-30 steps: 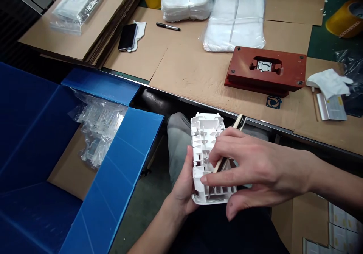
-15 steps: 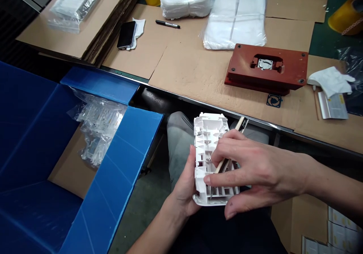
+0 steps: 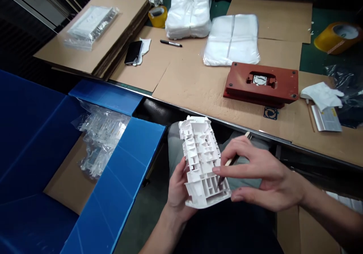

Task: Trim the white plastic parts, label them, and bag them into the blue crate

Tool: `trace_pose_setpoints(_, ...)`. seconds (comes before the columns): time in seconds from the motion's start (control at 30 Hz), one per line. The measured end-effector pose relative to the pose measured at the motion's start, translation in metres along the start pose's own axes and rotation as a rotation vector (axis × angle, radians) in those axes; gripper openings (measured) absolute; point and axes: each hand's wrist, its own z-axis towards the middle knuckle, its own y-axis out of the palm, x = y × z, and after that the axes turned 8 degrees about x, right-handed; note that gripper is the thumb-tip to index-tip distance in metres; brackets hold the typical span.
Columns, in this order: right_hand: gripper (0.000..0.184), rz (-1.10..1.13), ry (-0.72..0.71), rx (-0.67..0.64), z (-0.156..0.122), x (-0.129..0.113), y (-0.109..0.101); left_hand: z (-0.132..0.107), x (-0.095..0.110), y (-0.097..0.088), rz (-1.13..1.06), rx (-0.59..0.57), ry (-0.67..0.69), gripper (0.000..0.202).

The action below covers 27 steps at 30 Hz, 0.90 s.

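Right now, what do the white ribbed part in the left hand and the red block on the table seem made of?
The white ribbed part: matte moulded plastic, by its thin crisp walls. The red block: smooth, perhaps coated metal, going by its corner screws.

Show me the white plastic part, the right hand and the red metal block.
White plastic part (image 3: 201, 163), head view, ribbed middle.
Right hand (image 3: 263, 178), head view, back of the hand.
Red metal block (image 3: 255, 93), head view, top face.

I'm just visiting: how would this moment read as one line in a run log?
left hand: holds white molded plastic part | right hand: holds slim pointed tool, tip at part | nearby: blue corrugated box
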Motion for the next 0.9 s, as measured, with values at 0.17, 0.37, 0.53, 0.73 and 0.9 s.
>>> trace_pose_setpoints(0.17,0.036,-0.012,0.408,0.436,-0.02,0.008,0.02,0.004,0.013,-0.007,0.126,0.038,0.127,0.074)
trace_pose_setpoints(0.37,0.025,0.007,0.846,0.806,-0.043,0.023,0.052,0.009,0.019,0.011,0.17,0.472,0.365,0.06)
trace_pose_setpoints(0.53,0.025,-0.05,0.789,0.764,-0.043,0.004,0.073,0.014,0.016,0.02,0.115,0.456,0.66,0.073)
trace_pose_setpoints(0.73,0.035,-0.144,0.68,0.622,-0.025,-0.026,0.083,0.003,0.01,0.027,0.164,0.411,0.769,0.08)
trace_pose_setpoints(0.9,0.041,-0.243,0.616,0.604,-0.021,-0.033,0.088,-0.003,0.008,0.028,0.231,0.463,0.831,0.083)
